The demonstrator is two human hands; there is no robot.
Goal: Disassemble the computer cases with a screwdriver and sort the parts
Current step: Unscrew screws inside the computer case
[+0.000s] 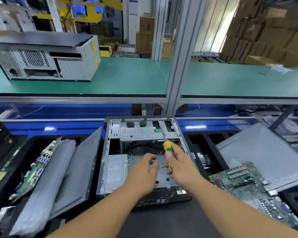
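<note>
Computer case point(144, 157), opened and lying flat on the dark work surface, sat directly in front of the person, its bare metal floor facing up. Both hands were over its near half. The right hand point(181, 167) was clenched around a screwdriver point(167, 148) with a yellow-and-green handle, thumb laid along the grip; the shaft ran up and away from the fingers toward the drive cage point(144, 131) at the far end of the case (whether the tip touched metal there could not be told). The left hand point(143, 172) held nothing, its fingers loosely curled and spread just above the case floor, beside the right hand's knuckles and close to the power supply point(114, 170) in the case's left near corner.

Left of the case, a dark side panel point(79, 169) leaned tilted, with a grey panel point(46, 182) and a green circuit board point(34, 170) stacked against it. On the right, a motherboard point(244, 184) lay partly on another grey panel point(265, 152). On the green-topped shelf point(127, 78) above stood a second computer case point(45, 57), well apart from the hands.
</note>
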